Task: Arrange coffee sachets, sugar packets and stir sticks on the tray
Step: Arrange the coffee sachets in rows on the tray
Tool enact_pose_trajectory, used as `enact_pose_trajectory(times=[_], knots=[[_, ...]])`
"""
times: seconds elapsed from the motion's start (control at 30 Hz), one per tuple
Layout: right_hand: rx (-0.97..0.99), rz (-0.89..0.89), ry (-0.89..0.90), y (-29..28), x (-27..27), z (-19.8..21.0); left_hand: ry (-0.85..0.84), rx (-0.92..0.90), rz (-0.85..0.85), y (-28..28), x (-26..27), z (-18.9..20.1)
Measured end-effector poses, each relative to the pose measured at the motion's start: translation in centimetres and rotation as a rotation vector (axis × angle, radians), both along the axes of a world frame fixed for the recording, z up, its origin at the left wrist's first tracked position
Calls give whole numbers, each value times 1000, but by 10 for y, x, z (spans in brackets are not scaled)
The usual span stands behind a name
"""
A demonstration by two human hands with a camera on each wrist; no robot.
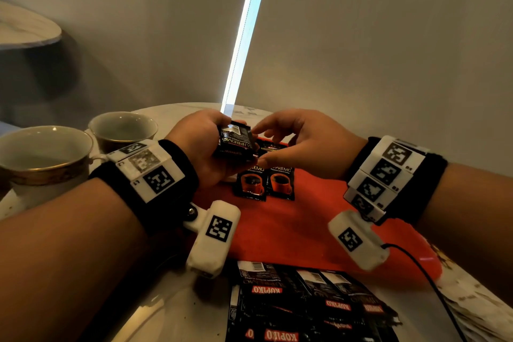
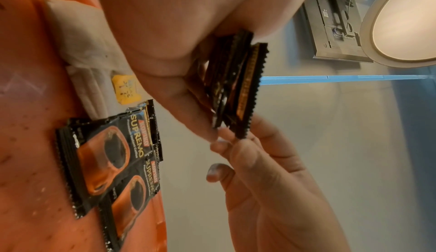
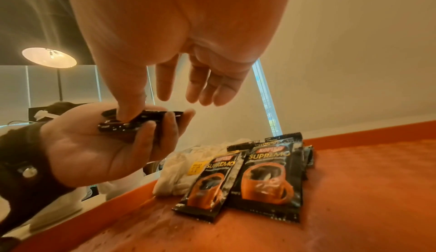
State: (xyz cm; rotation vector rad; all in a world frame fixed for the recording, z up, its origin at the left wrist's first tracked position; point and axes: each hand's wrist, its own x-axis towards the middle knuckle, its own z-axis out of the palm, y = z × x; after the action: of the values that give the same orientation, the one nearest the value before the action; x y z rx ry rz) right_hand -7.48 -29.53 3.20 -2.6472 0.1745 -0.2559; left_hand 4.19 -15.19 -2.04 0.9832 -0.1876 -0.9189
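Head view shows a round marble table (image 1: 177, 302), pale and veined, bearing everything else; on it lies a red tray (image 1: 299, 228), flat with a low rim, its far part between the two forearms; left of the tray stand two cups (image 1: 47, 153), pale inside with gilt rims, one behind the other; at the near edge of the table, just short of the tray, a loose heap of black coffee sachets (image 1: 305, 305) lies upside down to the wearer, red labels reading "KOPIKO" and white barcodes showing. On the tray two sachets (image 1: 263, 183) lie side by side and touching, face up, each printed "SUPREMO" in gold above an orange cup of coffee; right wrist view reads "KOPIKO" in red over that word, with more sachets tucked behind them; beside these sits a bundle of white packets (image 3: 186, 170) carrying a yellow label whose writing is too small to read. Above the tray the left hand (image 1: 205, 147) grips a small stack of sachets (image 1: 236, 144), fingers curled beneath, "SUPREMO" legible upside down; the right hand (image 1: 299, 144) meets it, thumb pressed on the top sachet, other fingers straight and spread.
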Motion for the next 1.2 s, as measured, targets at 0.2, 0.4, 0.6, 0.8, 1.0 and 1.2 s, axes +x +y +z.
enact_pose_trajectory(times=[0.2,0.4,0.6,0.8,1.0,1.2], knots=[[-39,64,-35,4,2,-5,0,4,-10,-3,0,-2],[74,-1,-200,-3,1,-8,-14,82,-76,-6,1,-5],[304,-107,-320,-22,-1,0,-12,118,-117,-7,4,-5],[418,-248,-261,-46,-8,-2,-30,130,-74,-4,3,-3],[575,-327,-26,-67,-6,-17,-13,114,-50,-4,8,-4],[584,-385,190,-66,-2,-34,-19,135,-74,-7,10,-7]])
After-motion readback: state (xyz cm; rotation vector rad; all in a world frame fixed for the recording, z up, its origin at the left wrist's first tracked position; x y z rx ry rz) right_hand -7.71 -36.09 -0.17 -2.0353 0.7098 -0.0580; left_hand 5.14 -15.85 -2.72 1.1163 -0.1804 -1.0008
